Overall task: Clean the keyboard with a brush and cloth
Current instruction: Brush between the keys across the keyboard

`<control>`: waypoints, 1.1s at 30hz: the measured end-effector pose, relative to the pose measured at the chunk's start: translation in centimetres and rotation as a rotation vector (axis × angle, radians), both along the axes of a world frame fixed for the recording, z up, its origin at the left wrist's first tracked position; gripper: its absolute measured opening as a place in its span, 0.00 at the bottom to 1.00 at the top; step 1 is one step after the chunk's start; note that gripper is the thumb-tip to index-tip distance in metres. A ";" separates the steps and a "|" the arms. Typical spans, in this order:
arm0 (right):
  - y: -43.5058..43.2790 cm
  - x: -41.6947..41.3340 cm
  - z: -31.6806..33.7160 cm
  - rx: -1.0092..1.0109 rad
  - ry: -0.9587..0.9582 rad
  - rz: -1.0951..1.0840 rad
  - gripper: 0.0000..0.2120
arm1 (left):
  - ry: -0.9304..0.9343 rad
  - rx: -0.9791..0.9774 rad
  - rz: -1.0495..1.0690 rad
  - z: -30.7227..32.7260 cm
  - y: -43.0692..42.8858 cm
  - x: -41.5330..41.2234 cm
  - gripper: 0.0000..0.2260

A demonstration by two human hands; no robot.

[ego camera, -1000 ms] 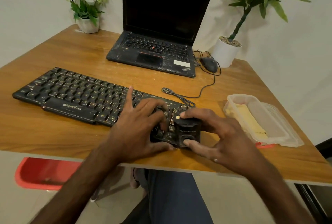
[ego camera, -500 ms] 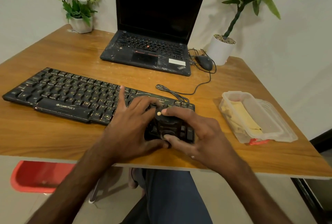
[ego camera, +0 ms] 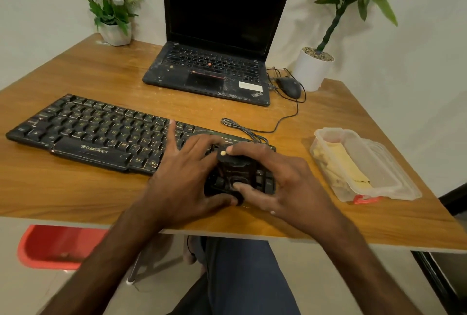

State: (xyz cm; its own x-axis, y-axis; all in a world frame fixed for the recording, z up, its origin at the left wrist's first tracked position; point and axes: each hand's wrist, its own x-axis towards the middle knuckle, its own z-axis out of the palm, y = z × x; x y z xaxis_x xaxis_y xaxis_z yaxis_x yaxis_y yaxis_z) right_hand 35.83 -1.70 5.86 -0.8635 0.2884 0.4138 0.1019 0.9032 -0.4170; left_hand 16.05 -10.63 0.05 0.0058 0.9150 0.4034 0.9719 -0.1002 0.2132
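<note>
- Head view: right hand (ego camera: 285, 183) pinches the brush (ego camera: 236, 168) at the 3 o'clock end of the keyboard (ego camera: 101, 132); left hand (ego camera: 182, 175) lies spread, bracing the keys.
- Best done, I judge, with short, light strokes toward 6 o'clock, keeping the keyboard pinned.

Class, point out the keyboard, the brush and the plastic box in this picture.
keyboard (ego camera: 93, 151), head view, on its spacebar.
brush (ego camera: 233, 161), head view, on its black body.
plastic box (ego camera: 333, 131), head view, on its far rim.
</note>
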 end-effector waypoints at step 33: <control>-0.6 -0.2 -1.7 -0.180 0.208 -0.032 0.30 | -0.001 -0.001 0.005 0.0 0.1 0.2 0.36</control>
